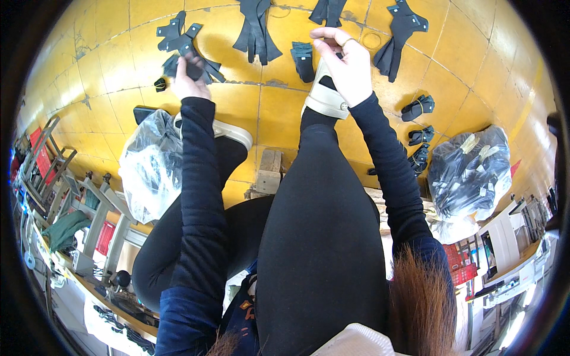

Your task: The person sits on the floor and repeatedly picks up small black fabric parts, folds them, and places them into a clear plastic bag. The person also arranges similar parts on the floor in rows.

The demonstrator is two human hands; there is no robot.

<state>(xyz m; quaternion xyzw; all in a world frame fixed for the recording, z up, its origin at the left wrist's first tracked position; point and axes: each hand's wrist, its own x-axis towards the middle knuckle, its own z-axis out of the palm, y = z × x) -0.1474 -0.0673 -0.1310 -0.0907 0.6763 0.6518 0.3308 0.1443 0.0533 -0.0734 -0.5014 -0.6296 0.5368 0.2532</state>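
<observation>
My left hand [191,83], slightly blurred, closes on a dark fabric piece at the near edge of a loose pile of dark fabric pieces [185,41] with small pale tags. Its fingertips are smeared, so the grip shows only in part. My right hand [349,62] hovers over my right shoe [325,98]. Its thumb and forefinger are bent and apart, with nothing visible between them; a thin yellowish ring or band circles one finger. Left of that hand lies a small folded dark bundle [303,61]. A fanned dark stack [257,32] lies farther left on the yellow tiled floor.
More dark stacks [401,37] lie at the far right, beside a loose rubber band [372,40]. Banded dark bundles [418,108] sit right of my forearm. Clear plastic bags [151,169] stand either side of me, the right bag [469,172] filled with dark pieces. A wooden block [269,169] lies between my legs.
</observation>
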